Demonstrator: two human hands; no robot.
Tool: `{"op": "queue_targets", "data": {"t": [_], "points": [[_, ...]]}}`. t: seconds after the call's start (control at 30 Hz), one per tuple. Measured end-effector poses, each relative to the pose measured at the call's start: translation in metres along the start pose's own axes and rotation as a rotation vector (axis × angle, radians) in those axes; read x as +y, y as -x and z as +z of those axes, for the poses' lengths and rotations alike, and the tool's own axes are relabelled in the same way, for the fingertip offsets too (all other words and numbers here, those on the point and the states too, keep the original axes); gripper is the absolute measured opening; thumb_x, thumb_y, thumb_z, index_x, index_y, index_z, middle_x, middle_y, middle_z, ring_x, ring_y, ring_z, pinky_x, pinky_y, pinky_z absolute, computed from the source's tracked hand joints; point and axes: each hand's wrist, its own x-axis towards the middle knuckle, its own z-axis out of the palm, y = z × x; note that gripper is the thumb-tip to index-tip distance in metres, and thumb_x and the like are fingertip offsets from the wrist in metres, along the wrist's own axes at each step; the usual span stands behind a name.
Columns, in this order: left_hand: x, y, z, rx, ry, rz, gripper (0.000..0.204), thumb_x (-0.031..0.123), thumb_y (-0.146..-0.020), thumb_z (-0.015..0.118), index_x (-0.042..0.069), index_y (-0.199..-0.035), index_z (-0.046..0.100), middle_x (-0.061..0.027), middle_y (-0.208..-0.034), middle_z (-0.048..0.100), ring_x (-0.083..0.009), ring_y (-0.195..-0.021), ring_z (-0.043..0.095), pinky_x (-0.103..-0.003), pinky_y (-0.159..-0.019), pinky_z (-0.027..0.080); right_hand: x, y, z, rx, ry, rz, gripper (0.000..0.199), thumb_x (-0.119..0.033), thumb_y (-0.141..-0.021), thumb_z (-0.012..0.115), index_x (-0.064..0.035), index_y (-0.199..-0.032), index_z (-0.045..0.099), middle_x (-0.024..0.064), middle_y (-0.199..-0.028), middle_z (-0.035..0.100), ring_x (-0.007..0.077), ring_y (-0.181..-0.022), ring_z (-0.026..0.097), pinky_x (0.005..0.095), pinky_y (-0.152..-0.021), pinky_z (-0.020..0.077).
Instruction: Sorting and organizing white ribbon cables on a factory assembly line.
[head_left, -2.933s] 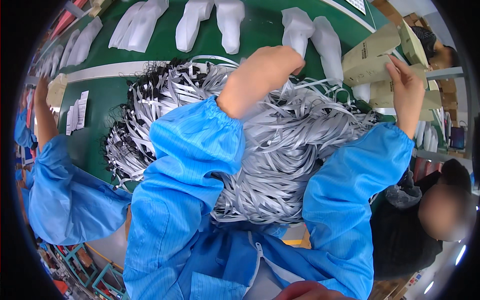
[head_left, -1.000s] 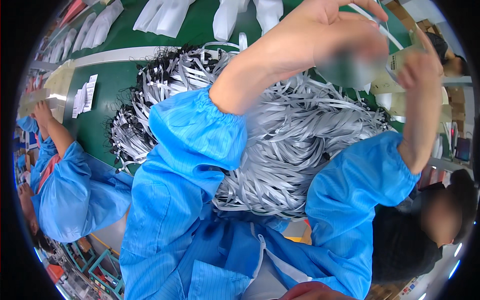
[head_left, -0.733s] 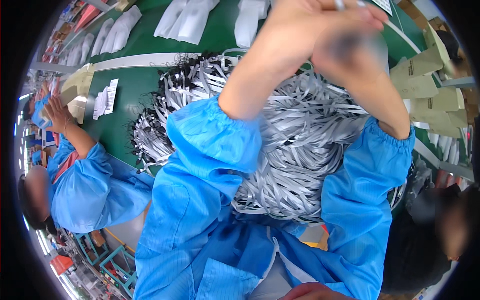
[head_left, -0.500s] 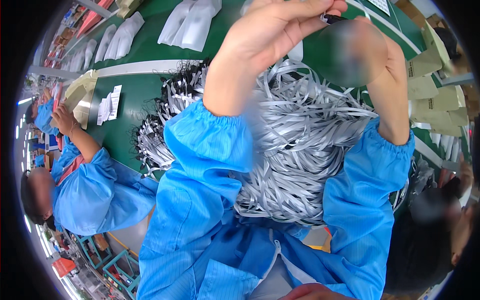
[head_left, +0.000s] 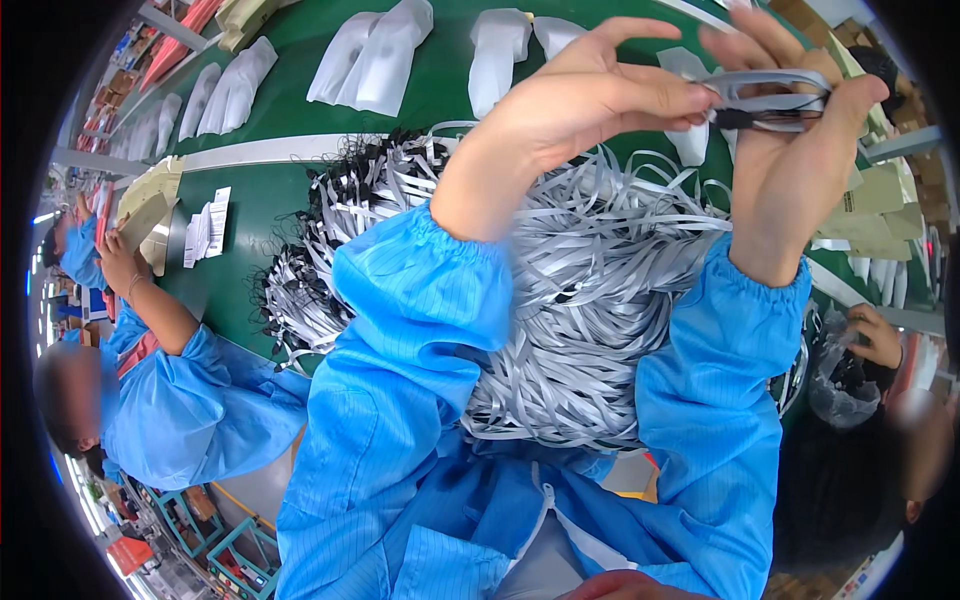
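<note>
Both my hands are raised over the far side of a big heap of silver-grey lanyards (head_left: 590, 270) with black cords at their left ends. Between them is one lanyard (head_left: 770, 78), looped into a small flat coil with a black end piece. The thumb and forefinger of my left hand (head_left: 590, 100) pinch the coil near that black piece, while the other fingers stretch out. My right hand (head_left: 790, 170) is palm up and holds the coil between thumb and fingers; its fingertips are slightly blurred.
White translucent bags (head_left: 375, 60) lie in rows on the green table (head_left: 250, 285) beyond a pale rail (head_left: 255, 150). Printed paper slips (head_left: 205, 230) are at left. A co-worker in blue (head_left: 190, 400) sits left; another person's hand (head_left: 875, 335) touches a clear bag (head_left: 840, 375) at right.
Both hands have come lower and nearer, and the right hand has turned palm up with its fingers opened out. The looped lanyard now shows plainly. At right, another person's hand has come into view.
</note>
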Motion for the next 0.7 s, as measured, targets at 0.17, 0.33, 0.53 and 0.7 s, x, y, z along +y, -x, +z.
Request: {"op": "queue_targets", "data": {"t": [0.17,0.33,0.53,0.7], "points": [[-0.001,0.001,0.011,-0.236,-0.231,0.032,0.044,0.006,-0.082,0.078,-0.003,-0.120,0.057,-0.0169,-0.097,0.074,-0.0198,-0.086,0.072,-0.028,-0.077,0.056,-0.010,-0.010,-0.036,-0.193,-0.367,0.186,0.035,-0.031,-0.106,0.046,-0.0085,-0.078,0.046,-0.0013,-0.066,0.040,0.0059,-0.054,0.030,0.0202,-0.051,0.0258],[0.012,0.009,0.008,-0.106,-0.688,0.239,0.024,0.010,-0.083,0.075,-0.002,-0.102,0.066,-0.0124,-0.088,0.075,-0.0172,-0.078,0.072,-0.027,-0.069,0.055,-0.020,-0.006,-0.030,-0.165,-0.286,0.282,0.031,-0.023,-0.104,0.047,-0.0096,-0.077,0.044,-0.0013,-0.062,0.036,0.0038,-0.050,0.024,0.0185,-0.045,0.0191],[0.052,0.051,0.053,-0.034,-0.833,0.215,0.046,0.043,-0.103,0.047,0.001,-0.110,0.064,-0.0093,-0.089,0.068,-0.0129,-0.069,0.066,-0.024,-0.057,0.046,-0.033,-0.004,-0.037,-0.498,-0.343,0.316,0.040,-0.026,-0.105,0.045,-0.0120,-0.068,0.041,-0.0027,-0.056,0.036,0.0042,-0.044,0.024,0.0191,-0.041,0.0196],[0.099,0.092,0.038,-0.786,-0.705,0.001,0.057,0.039,-0.099,0.043,-0.009,-0.124,0.060,-0.0206,-0.119,0.067,-0.0280,-0.094,0.072,-0.037,-0.085,0.055,-0.040,-0.006,-0.035,-0.619,-0.361,0.357,0.048,-0.030,-0.105,0.042,-0.0126,-0.061,0.041,-0.0023,-0.052,0.038,0.0038,-0.040,0.024,0.0196,-0.039,0.0197]]}}
